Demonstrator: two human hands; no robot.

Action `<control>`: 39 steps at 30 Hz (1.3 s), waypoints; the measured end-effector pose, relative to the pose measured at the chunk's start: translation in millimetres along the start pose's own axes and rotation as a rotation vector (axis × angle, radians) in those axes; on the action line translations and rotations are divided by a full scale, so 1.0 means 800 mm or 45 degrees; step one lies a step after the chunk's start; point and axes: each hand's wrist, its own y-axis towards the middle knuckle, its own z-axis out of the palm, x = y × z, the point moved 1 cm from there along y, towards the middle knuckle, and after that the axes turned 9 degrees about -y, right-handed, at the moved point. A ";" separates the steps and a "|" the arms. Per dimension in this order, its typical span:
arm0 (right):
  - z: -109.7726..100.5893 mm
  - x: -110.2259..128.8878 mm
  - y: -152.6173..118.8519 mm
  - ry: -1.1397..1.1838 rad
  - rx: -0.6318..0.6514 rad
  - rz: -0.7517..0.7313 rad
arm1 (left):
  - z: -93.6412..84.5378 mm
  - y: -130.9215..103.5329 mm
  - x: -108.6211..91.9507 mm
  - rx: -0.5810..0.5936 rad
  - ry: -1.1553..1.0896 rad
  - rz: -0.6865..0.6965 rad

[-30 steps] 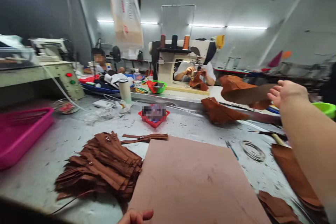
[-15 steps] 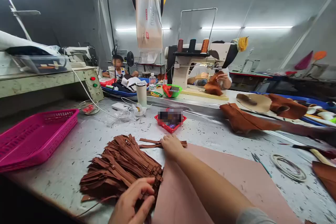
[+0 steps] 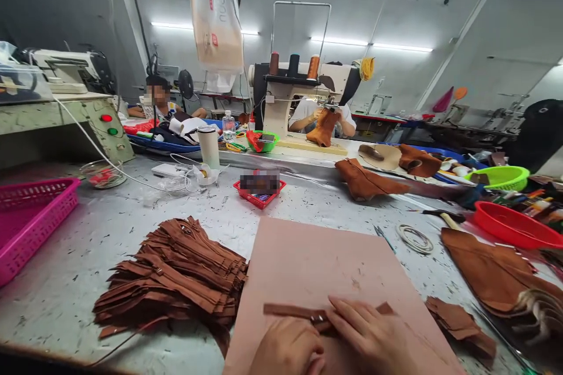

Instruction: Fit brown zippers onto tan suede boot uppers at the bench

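A brown zipper strip [image 3: 288, 309] with a small metal slider lies across the pink board [image 3: 308, 258] in front of me. My left hand [image 3: 288, 345] is curled closed at the strip, its fingertips partly hidden beneath it. Over the strip's right part my right hand [image 3: 369, 334] lies flat with its fingers stretched out; it is a little blurred. One end of the strip pokes out beyond those fingers. To the left of the board sits a thick bundle of brown zippers [image 3: 176, 281], its right edge against the board.
A pink basket [image 3: 39, 228] stands at the left and a small red tray [image 3: 259, 196] behind the board. Snips [image 3: 384, 239], a cord coil [image 3: 414, 239] and brown leather pieces [image 3: 461, 328] lie to the right. Across the bench, a person [image 3: 303, 117] works at a sewing machine [image 3: 279, 108].
My right hand has drawn back toward me from beyond the bundle, bringing a zipper onto the board. My left hand has moved right, from the bundle to that zipper. The view has turned right.
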 end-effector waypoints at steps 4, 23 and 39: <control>-0.032 -0.011 -0.087 -0.170 0.042 0.001 | 0.035 0.057 -0.036 0.115 0.074 0.011; -0.059 0.007 -0.112 0.152 0.153 0.811 | 0.040 0.109 -0.080 0.382 -0.024 -0.309; -0.059 0.004 -0.124 0.153 0.097 0.698 | -0.021 0.065 -0.032 0.202 -0.503 -0.993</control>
